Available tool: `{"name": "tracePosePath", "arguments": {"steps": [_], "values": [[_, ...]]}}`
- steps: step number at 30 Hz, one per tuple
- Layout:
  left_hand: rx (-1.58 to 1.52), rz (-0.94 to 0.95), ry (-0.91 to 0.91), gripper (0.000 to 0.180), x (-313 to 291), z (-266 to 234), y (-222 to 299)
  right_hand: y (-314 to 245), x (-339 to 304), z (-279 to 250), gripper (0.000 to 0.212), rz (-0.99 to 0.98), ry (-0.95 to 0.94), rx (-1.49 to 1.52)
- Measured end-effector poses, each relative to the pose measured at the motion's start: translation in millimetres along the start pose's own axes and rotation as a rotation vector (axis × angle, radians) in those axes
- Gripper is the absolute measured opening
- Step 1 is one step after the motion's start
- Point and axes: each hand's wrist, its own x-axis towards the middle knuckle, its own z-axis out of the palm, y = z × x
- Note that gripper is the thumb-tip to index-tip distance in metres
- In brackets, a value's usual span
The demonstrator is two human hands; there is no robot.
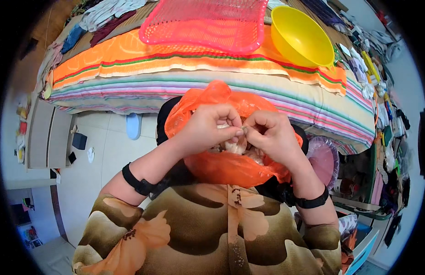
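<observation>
Patterned shirt (194,229) nearest; orange plastic bag (226,170) open just beyond it. Pale bulbs (237,146), probably garlic, lie inside the bag, below the hands. Step in hand: apparently peeling or picking apart a small pale piece (243,130). Next move likely calls for a fine tug, one side steadying. Left hand (211,124) and right hand (273,135) meet over the bag, forearms angled inward; fingers of both pinched together on the piece, its shape mostly hidden.
</observation>
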Motion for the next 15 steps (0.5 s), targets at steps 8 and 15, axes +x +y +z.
{"name": "tracePosePath", "arguments": {"steps": [8,15], "values": [[0.154,0.08,-0.051,0.005,2.0,-0.6,-1.4,5.9,-0.8,1.5,0.006,0.106,-0.039,0.152],[0.307,0.182,-0.025,0.007,-1.5,-1.2,2.1,6.5,-0.3,2.5,0.006,0.213,-0.092,0.326]]}}
